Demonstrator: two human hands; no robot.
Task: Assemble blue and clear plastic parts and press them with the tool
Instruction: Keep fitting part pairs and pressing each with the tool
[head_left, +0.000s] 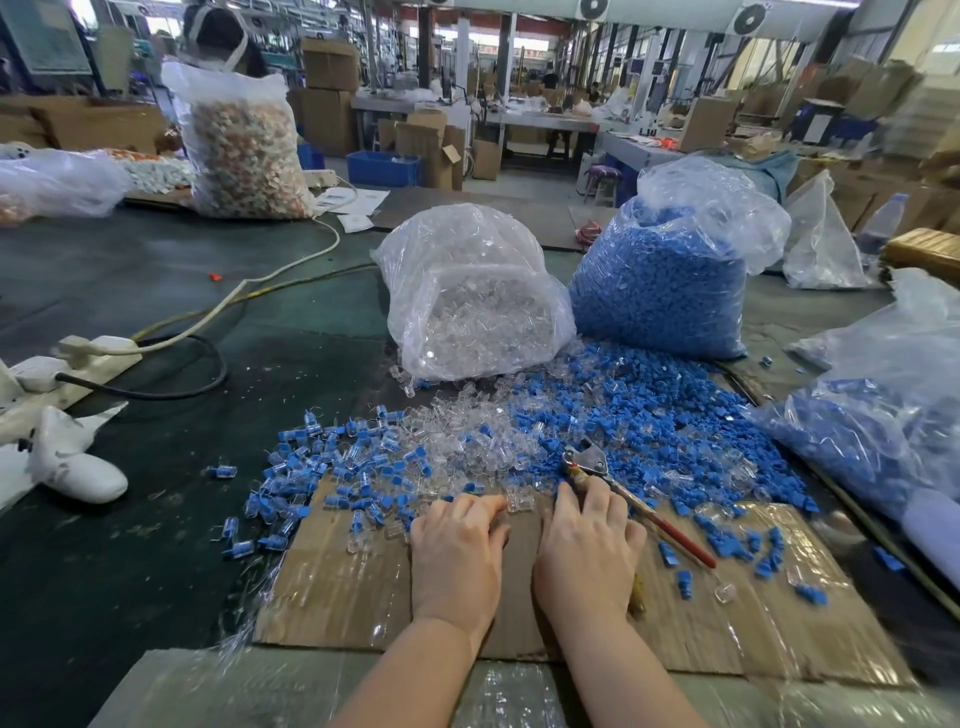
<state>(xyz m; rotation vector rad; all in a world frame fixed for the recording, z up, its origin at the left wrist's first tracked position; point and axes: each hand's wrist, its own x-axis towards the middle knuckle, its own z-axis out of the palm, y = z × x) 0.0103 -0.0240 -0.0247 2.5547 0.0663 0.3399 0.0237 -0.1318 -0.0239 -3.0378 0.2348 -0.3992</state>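
Two hands on cardboard (332, 587): right fingers (597, 506) grip pliers (631, 493), left fingers (467, 512) flat.

Cardboard sheet (332, 597): brown, matt, under glossy clear film or tape, wrinkled toward its front edge. Tool (618, 486) on the cardboard's far edge: bare metal head, dull shine, one handle sleeved in smooth red plastic. Just beyond the cardboard, clear parts (467, 431) glassy and glossy, blue parts (649, 415) opaque matt plastic. Behind those, two bags (457, 249) of thin crinkled transparent plastic film, shiny. Left of the cardboard, tabletop (130, 519) dark green, matt, scuffed, rough-looking.
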